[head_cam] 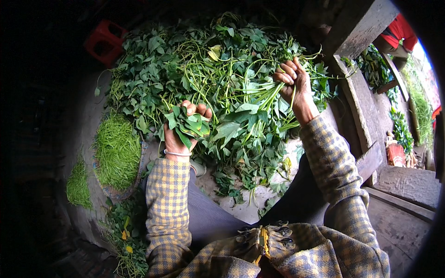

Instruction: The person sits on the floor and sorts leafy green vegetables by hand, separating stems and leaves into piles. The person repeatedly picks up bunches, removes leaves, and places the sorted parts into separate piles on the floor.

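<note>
My left hand [189, 120] is closed on a small stack of green leaves [191, 125], some with yellowish, dark-spotted edges; a pale bangle circles that wrist. Further right and higher, my right hand [293, 81] grips a bunch of long-stemmed leafy vines [267, 97], their stems spreading left from the fist and broad leaves hanging lower. Both hands are above a large heap of leafy green vines [149, 69] on the floor. To the left of my left hand stands a round basket [142, 156] filled with cut green stems [117, 149].
A smaller pile of cut stems [79, 184] lies left of the basket, with more leaves [127, 226] below it. A red plastic stool [106, 41] is at the upper left. A wooden door frame [354, 104] borders the right side; beyond it are a person in red [399, 34] and more greens [401, 132].
</note>
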